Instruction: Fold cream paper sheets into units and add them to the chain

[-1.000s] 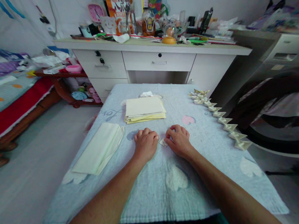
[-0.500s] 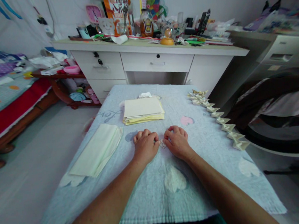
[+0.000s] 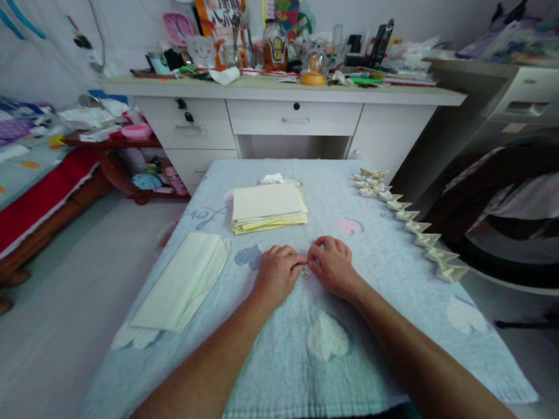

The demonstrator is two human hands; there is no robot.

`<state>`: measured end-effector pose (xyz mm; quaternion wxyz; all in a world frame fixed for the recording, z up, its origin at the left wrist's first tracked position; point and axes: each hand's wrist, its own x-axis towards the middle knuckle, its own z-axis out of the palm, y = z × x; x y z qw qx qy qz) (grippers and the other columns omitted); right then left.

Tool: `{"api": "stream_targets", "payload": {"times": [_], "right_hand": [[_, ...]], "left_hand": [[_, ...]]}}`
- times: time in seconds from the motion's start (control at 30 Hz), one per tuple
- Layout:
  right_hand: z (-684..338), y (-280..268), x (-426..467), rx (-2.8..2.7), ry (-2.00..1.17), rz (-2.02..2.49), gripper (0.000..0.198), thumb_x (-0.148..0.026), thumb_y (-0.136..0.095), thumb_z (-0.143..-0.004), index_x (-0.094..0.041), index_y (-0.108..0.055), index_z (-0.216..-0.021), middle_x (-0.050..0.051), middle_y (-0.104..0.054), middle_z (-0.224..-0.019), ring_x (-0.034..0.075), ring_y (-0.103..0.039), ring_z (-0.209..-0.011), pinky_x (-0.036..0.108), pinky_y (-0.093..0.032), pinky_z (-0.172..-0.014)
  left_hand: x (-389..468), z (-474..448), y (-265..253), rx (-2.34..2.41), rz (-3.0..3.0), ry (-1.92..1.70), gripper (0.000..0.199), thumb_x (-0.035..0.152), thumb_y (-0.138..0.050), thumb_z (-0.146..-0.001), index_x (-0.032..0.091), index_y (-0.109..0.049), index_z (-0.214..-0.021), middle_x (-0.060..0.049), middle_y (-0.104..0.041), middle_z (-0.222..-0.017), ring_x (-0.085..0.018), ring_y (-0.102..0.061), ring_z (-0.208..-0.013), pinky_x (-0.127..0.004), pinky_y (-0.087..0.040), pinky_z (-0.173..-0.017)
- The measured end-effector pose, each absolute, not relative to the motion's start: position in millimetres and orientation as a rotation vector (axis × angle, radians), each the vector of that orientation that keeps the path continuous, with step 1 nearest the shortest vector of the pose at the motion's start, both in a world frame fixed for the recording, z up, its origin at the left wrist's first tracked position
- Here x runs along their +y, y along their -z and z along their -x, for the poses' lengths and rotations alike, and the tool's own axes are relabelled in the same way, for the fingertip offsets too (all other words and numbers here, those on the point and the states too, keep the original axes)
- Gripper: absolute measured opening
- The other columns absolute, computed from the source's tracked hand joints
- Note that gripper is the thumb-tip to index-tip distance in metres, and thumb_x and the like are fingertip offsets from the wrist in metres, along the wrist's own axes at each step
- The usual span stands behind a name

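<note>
My left hand (image 3: pixel 279 273) and my right hand (image 3: pixel 332 265) meet over the middle of the cloth-covered table, fingers curled and tips almost touching. Between them is a small piece of patterned paper (image 3: pixel 306 271), mostly hidden under the fingers. Both hands pinch it against the table. Beyond them lies a stack of cream and yellow paper (image 3: pixel 268 202). To the left rests a folded pale sheaf of paper (image 3: pixel 181 283). Along the right edge runs a row of folded paper pieces (image 3: pixel 418 227), pointed and standing one behind another.
A light blue cloth (image 3: pixel 274 373) with heart prints covers the table. Behind it stands a white desk (image 3: pixel 295 113) crowded with jars, bags and small items. A washing machine (image 3: pixel 520 110) is at the right, a bed (image 3: pixel 17 174) at the left.
My left hand has shifted slightly right, its fingertips now closer to my right hand over the small paper. My right hand has barely moved.
</note>
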<state>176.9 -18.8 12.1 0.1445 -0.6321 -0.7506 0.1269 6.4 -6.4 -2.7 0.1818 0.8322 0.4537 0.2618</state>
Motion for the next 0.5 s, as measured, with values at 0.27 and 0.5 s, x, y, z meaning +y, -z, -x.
{"api": "stream_targets", "payload": {"times": [0.27,0.5], "right_hand": [[-191,-13,-16,-2.188,-0.513,1.723,0.019,-0.026,-0.045,-0.091,-0.024,-0.064,-0.094,0.006,-0.052,-0.121,0.023,-0.042,-0.113,0.043,-0.030,-0.097],[-182,-13,-18,-2.193,-0.429,1.821,0.014,-0.027,-0.053,-0.086,-0.025,-0.062,-0.096,0.006,-0.050,-0.122,0.025,-0.040,-0.115,0.045,-0.028,-0.099]], "left_hand": [[-8,-7,0,1.297,-2.362,-0.721,0.015,0.022,-0.059,-0.086,0.024,-0.072,-0.091,-0.002,-0.068,-0.091,-0.019,-0.055,-0.090,-0.033,-0.040,-0.082],[-8,-7,0,1.306,-2.362,-0.695,0.016,0.022,-0.057,-0.086,0.024,-0.073,-0.091,-0.003,-0.067,-0.092,-0.020,-0.055,-0.091,-0.034,-0.040,-0.083]]}}
